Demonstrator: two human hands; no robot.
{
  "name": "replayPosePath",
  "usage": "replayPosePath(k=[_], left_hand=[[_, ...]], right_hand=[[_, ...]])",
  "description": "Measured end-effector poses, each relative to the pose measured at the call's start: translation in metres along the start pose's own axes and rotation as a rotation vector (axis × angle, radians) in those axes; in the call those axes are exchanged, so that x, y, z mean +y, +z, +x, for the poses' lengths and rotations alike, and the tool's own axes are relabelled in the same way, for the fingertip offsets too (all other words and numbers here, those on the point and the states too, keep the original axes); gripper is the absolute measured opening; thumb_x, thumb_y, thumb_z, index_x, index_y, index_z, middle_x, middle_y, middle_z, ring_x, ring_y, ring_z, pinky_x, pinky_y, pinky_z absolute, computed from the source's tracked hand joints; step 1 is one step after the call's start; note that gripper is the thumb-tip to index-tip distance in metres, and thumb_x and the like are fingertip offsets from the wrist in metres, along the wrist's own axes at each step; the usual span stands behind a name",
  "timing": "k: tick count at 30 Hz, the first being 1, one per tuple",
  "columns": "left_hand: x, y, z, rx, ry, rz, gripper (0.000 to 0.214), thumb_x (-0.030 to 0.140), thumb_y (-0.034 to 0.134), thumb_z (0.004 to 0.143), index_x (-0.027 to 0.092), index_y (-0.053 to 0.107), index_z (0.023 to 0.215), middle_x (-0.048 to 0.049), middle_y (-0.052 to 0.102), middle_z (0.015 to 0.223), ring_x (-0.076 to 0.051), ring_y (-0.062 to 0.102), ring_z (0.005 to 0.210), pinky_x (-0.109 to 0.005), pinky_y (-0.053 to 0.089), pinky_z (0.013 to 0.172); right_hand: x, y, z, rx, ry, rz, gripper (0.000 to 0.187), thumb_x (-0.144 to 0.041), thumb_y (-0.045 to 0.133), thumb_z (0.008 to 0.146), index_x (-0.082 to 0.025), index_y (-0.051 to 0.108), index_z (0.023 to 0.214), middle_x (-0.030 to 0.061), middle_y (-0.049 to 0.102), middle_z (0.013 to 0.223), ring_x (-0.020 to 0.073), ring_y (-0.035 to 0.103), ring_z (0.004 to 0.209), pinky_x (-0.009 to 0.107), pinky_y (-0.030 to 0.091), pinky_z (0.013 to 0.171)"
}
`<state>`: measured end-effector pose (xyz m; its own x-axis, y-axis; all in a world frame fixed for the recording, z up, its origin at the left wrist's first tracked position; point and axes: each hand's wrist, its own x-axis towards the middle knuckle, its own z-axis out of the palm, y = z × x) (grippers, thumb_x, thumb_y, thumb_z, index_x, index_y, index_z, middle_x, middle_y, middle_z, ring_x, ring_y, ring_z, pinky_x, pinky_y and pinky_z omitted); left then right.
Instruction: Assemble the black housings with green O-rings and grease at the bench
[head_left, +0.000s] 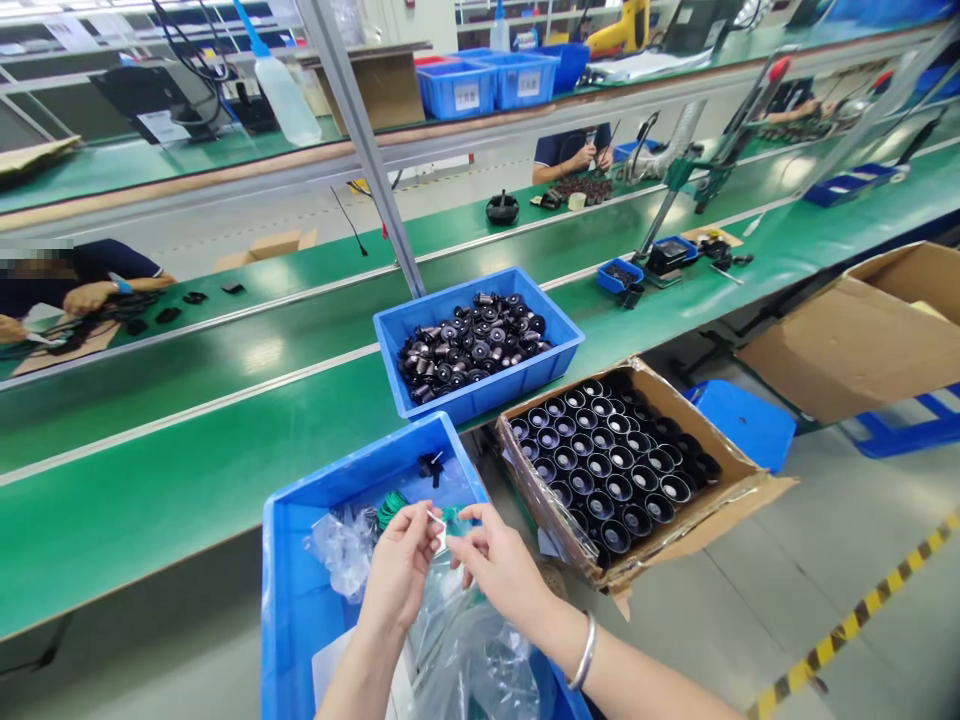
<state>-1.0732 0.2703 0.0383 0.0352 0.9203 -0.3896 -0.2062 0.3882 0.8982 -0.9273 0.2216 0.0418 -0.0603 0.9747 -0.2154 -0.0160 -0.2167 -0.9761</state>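
My left hand (pixel 403 562) is closed in a pinch on a thin white piece (pixel 437 520), too small for me to tell its kind. Close beside it, my right hand (pixel 501 562) has its fingers curled in near the same piece; what they grip is hidden. Some green material (pixel 454 520) shows between the two hands. Both hands are over a large blue bin (pixel 281 560). In the bin lie a clear plastic bag (pixel 480 665), a crumpled clear bag (pixel 341 550), a bundle of green wire (pixel 390 508) and small black parts (pixel 430 466).
A blue tray (pixel 480 395) of black round parts stands on the green workbench (pixel 187 450). Right of the bin is a cardboard box (pixel 555 510) filled with black cups. Beyond are a blue stool (pixel 742 425) and another carton (pixel 855 340). Co-workers sit across the line.
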Motion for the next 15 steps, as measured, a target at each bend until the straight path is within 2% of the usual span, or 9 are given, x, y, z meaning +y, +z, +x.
replayPosePath(k=[2,4,8,11,15], left_hand=[[-0.003,-0.001,0.026,0.06,0.054,0.12,0.044,0.055,0.075,0.072,0.017,0.066,0.092,-0.0036,0.071,0.089,-0.012,0.066,0.073,-0.022,0.05,0.064],[-0.008,0.002,0.055,0.078,0.083,0.288,0.04,0.051,0.074,0.075,0.015,0.067,0.091,-0.0054,0.073,0.085,-0.016,0.069,0.077,-0.027,0.053,0.068],[-0.026,0.019,0.105,0.075,0.065,0.648,0.024,0.037,0.064,0.089,0.013,0.066,0.09,-0.002,0.07,0.08,-0.015,0.068,0.074,-0.032,0.057,0.071],[-0.042,0.031,0.13,0.095,0.035,0.861,0.024,0.036,0.059,0.093,0.013,0.065,0.096,-0.0023,0.069,0.086,-0.014,0.067,0.075,-0.033,0.058,0.072],[-0.056,0.038,0.149,0.116,0.007,1.067,0.025,0.037,0.059,0.093,0.014,0.065,0.1,-0.0039,0.07,0.093,-0.016,0.067,0.081,-0.037,0.057,0.078]], right_hand=[[0.002,-0.007,-0.002,0.005,-0.049,-0.072,0.027,-0.04,0.054,0.093,-0.019,0.053,0.11,-0.001,0.069,0.075,0.0115,0.062,0.057,0.023,0.047,0.058],[0.003,-0.016,-0.008,-0.011,-0.071,-0.121,0.019,-0.036,0.05,0.095,-0.019,0.057,0.099,-0.0007,0.068,0.074,0.0114,0.061,0.057,0.024,0.046,0.06],[0.007,-0.032,-0.025,-0.005,-0.052,-0.164,0.018,-0.034,0.048,0.096,-0.019,0.058,0.092,-0.0004,0.066,0.071,0.0119,0.059,0.057,0.024,0.045,0.06],[0.016,-0.048,-0.038,0.018,-0.006,-0.17,0.02,-0.037,0.047,0.096,-0.019,0.057,0.094,0.0002,0.066,0.072,0.0128,0.059,0.059,0.025,0.045,0.061],[0.034,-0.075,-0.054,0.044,0.055,-0.178,0.03,-0.047,0.046,0.096,-0.019,0.057,0.099,0.0015,0.065,0.075,0.0139,0.059,0.061,0.026,0.047,0.064]])
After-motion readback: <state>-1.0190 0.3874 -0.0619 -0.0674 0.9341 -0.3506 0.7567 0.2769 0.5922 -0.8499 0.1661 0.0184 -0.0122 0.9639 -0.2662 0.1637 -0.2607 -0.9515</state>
